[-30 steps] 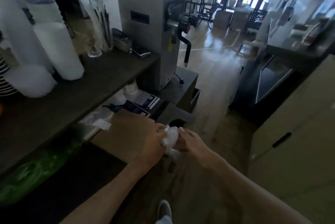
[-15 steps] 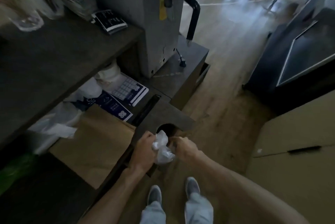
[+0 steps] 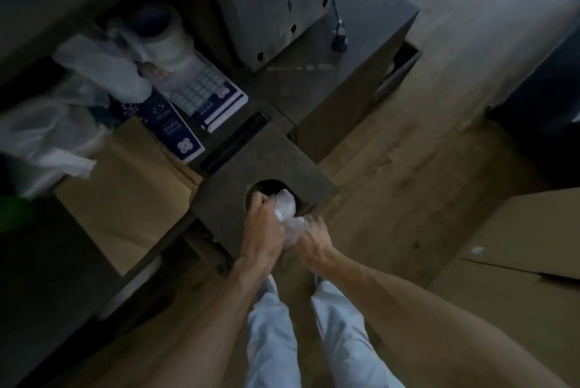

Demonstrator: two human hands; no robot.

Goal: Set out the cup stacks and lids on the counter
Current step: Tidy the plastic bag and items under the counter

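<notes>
Both my hands hold a crumpled clear plastic wrapper [image 3: 286, 210] right at the round hole [image 3: 266, 188] in a dark square bin top [image 3: 229, 199]. My left hand [image 3: 262, 229] grips the wrapper's left side at the hole's edge. My right hand [image 3: 314, 237] pinches its lower right end. No cup stacks or lids are in view now; the counter top is out of frame.
On the lower shelf at the left lie a roll of white film [image 3: 166, 39], loose plastic bags [image 3: 47, 136], blue printed boxes [image 3: 207, 99] and a cardboard sheet [image 3: 125, 190]. A grey machine [image 3: 270, 1] stands behind. Cardboard boxes [image 3: 518, 256] stand at the right on the wooden floor.
My head has tilted down from the counter to the bin. Both hands carried the crumpled wrapper forward to the bin's hole.
</notes>
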